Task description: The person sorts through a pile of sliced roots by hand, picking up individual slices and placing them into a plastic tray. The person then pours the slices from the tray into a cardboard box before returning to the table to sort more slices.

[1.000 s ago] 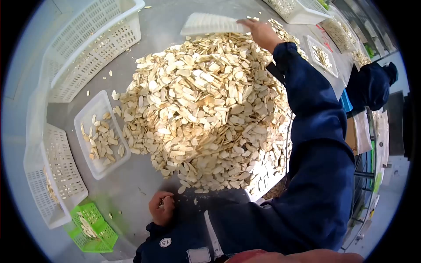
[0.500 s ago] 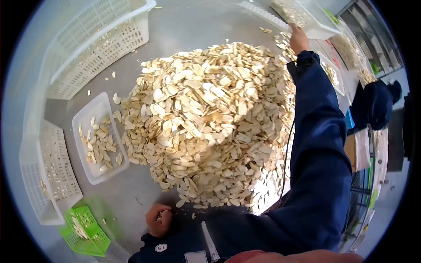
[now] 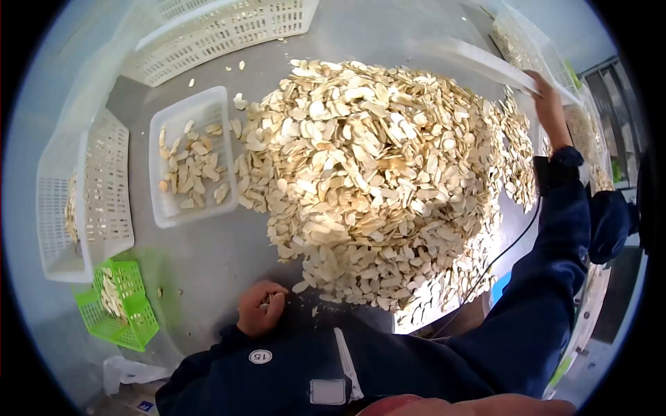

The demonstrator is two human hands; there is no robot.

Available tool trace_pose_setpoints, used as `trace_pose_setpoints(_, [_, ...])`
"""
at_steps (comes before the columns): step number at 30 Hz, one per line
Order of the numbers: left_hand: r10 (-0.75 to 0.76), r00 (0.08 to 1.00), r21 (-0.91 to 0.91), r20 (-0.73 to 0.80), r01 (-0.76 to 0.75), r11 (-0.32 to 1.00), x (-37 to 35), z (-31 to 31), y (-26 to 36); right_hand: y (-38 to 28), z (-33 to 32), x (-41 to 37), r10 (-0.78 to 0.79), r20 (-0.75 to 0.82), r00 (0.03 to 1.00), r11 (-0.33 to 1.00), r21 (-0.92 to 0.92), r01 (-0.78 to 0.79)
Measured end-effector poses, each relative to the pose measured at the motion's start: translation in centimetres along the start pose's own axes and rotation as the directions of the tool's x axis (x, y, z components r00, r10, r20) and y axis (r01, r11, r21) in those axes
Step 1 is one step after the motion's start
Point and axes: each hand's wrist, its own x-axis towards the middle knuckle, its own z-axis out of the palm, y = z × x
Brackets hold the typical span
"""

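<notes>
A large heap of pale, dried-looking slices (image 3: 374,166) covers the middle of the metal table. My right hand (image 3: 548,100), arm stretched to the far right, is closed on the end of a long white plastic tray (image 3: 485,61), seen nearly edge-on and blurred beyond the heap. Near the table's front edge, my left hand (image 3: 262,308) is curled closed just left of the heap's near end; small pale bits like slices show between its fingers. A shallow white translucent tray (image 3: 158,149) with some slices stands against the heap's left side.
White perforated baskets stand at the back left (image 3: 229,35) and left (image 3: 111,180). A green basket (image 3: 142,319) with slices sits at the front left. A clear bin (image 3: 531,45) of slices is at the far right. A black cable (image 3: 510,246) runs beside my right arm.
My view has turned right, shifting most things left in the picture. The long white tray now extends from my right hand above the table. My left hand stays closed beside the heap.
</notes>
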Motion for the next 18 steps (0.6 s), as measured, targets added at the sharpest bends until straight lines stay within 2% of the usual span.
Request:
trace_pose_setpoints(1, [0.004,1.000,-0.015,0.006,-0.004,1.000,0.0,0.0,-0.1,-3.9,0.7,1.2,-0.008,-0.009,1.000,0.999,0.045,0.009])
trace_pose_setpoints(2, [0.011,1.000,-0.031,0.011,-0.010,0.999,0.1,-0.1,-0.1,-6.4,2.3,2.5,-0.112,-0.072,0.991,0.993,-0.035,0.109])
trace_pose_setpoints(3, [0.009,1.000,-0.025,0.011,-0.009,1.000,0.3,-0.2,0.2,-11.8,2.9,3.3,-0.078,-0.043,0.996,0.997,-0.018,0.077])
trace_pose_setpoints(4, [0.003,1.000,-0.019,0.011,-0.002,1.000,0.2,-0.2,0.6,-15.0,3.9,4.5,-0.180,-0.027,0.983,0.982,0.051,0.181])
trace_pose_setpoints(5, [-0.007,1.000,-0.015,0.007,0.007,1.000,0.2,-0.2,0.9,-16.1,6.6,6.4,-0.276,-0.050,0.960,0.960,0.034,0.278])
trace_pose_setpoints(8, [-0.020,0.999,-0.064,0.034,0.022,0.998,0.3,-0.5,1.5,-24.3,11.2,8.9,-0.210,0.014,0.978,0.974,0.085,0.208])
trace_pose_setpoints(9, [0.006,1.000,-0.063,0.016,-0.005,0.998,0.1,-0.5,1.2,-26.4,12.4,9.2,-0.235,0.016,0.972,0.968,0.094,0.232])
trace_pose_setpoints(12, [0.052,0.999,-0.078,-0.010,-0.052,0.996,0.2,-0.1,0.1,-30.6,14.8,8.8,-0.371,0.084,0.925,0.915,0.200,0.349])
trace_pose_setpoints(15, [0.038,0.999,-0.101,-0.004,-0.038,0.994,0.4,-0.2,0.1,-32.7,12.6,6.7,-0.473,0.144,0.869,0.871,0.222,0.438])
trace_pose_setpoints(18, [0.066,0.998,-0.070,-0.007,-0.066,0.995,0.6,-0.2,-0.6,-31.8,9.2,4.4,-0.513,0.231,0.827,0.832,0.371,0.413])
